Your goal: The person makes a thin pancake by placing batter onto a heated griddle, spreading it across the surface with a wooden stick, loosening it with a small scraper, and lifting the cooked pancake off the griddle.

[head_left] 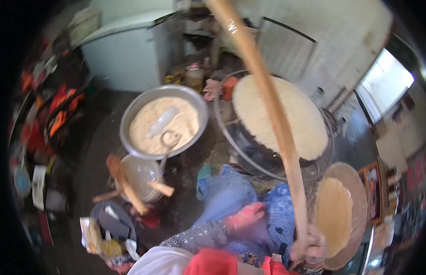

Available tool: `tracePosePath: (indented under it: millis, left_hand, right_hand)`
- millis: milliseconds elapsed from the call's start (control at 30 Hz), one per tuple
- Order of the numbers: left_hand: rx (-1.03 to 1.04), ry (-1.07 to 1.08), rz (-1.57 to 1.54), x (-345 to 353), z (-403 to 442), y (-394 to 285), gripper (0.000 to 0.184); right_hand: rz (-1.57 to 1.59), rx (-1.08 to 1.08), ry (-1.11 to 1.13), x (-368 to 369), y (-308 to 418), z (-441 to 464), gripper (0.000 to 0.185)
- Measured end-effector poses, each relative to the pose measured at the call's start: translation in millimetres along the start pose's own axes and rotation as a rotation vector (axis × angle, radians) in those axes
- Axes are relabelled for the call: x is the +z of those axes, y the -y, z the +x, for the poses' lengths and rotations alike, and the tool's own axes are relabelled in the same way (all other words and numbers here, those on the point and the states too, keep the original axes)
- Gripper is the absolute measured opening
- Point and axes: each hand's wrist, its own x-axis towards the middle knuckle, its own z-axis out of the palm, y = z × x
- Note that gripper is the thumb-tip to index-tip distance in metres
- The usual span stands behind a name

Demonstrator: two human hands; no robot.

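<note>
My right hand (pixel 309 250) is wrapped round the lower end of a long, flat wooden stick (pixel 272 103). The stick slants up across the view, in front of a large round griddle (pixel 249 149). On the griddle lies a wide pale sheet of batter (pixel 295 114). My left hand (pixel 246 216), slightly blurred, is over my lap with its fingers loosely stretched out and nothing seen in them. Just right of my right hand, a thin golden-brown flatbread (pixel 334 215) lies on a round brown board (pixel 358 201).
A big metal basin (pixel 122 128) holds pale batter, a whitish scoop (pixel 163 120) and a ladle (pixel 170 138). Closer to me stands a bucket (pixel 142 172) with a brush (pixel 123 178) across it. A white chest (pixel 121 59) is at the back; clutter fills the left side.
</note>
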Motion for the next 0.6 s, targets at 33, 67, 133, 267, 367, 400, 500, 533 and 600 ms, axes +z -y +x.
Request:
tracePosePath:
  millis: [33,67,133,267,367,400,500,533,600]
  left_hand:
    - [0.065,-0.234,0.146,3.9,2.1,-1.0,0.048]
    - [0.087,-0.352,0.195,-2.3,6.3,-19.1,0.051]
    - [0.115,-0.547,0.433,-13.5,-0.3,-67.2,0.055]
    - [0.405,-0.546,0.585,-41.9,19.5,-134.1,0.068]
    - [0.530,-0.398,0.978,-41.1,55.7,-171.5,0.066]
    - [0.676,-0.303,1.008,-37.2,81.3,-165.5,0.065]
    - [0.892,-0.068,1.074,-23.5,135.4,-145.9,0.057]
    - [0.928,0.060,1.126,-21.7,151.3,-135.5,0.055]
    - [0.984,0.186,1.155,-18.6,166.6,-119.7,0.054]
  right_hand:
    - [-0.109,0.044,-0.010,10.9,2.0,2.9,0.053]
    - [-0.132,0.058,-0.036,15.9,-4.2,5.3,0.056]
    - [-0.175,0.023,-0.128,9.0,-24.0,3.7,0.055]
    - [-0.031,0.071,-0.100,-35.5,-78.4,17.6,0.033]
    - [-0.765,0.020,-0.517,-71.5,-106.0,20.9,0.026]
    - [-0.796,-0.090,-0.639,-73.2,-102.6,13.1,0.030]
    - [-0.810,-0.035,-0.672,-80.7,-119.8,-7.1,0.051]
    - [-0.752,-0.083,-0.632,-81.6,-117.4,-20.8,0.059]
    - [-0.689,-0.005,-0.620,-61.9,-119.9,-40.2,0.063]
